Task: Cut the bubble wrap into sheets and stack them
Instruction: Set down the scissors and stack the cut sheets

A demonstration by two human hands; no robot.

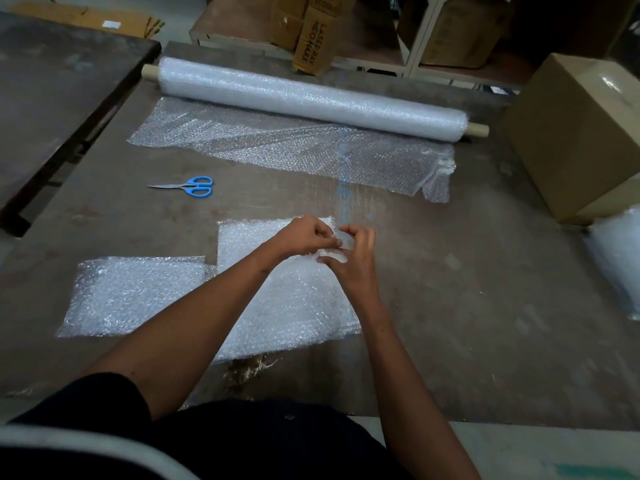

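A long bubble wrap roll point(311, 98) lies across the far side of the table, with a loose length point(294, 147) pulled out toward me. Blue-handled scissors point(194, 186) lie on the table to the left, untouched. Two piles of cut sheets rest near me: a left pile point(135, 292) and a middle pile point(294, 306). Over the middle pile's far right corner, my left hand point(304, 237) and my right hand point(356, 258) meet. Both pinch a small crumpled bit of bubble wrap point(334, 252) between their fingertips.
A large cardboard box point(581, 133) stands at the table's right edge, with a plastic-wrapped bundle point(620, 261) beside it. A second dark table point(52, 98) adjoins on the left. Cartons and shelving stand behind the roll point(311, 32).
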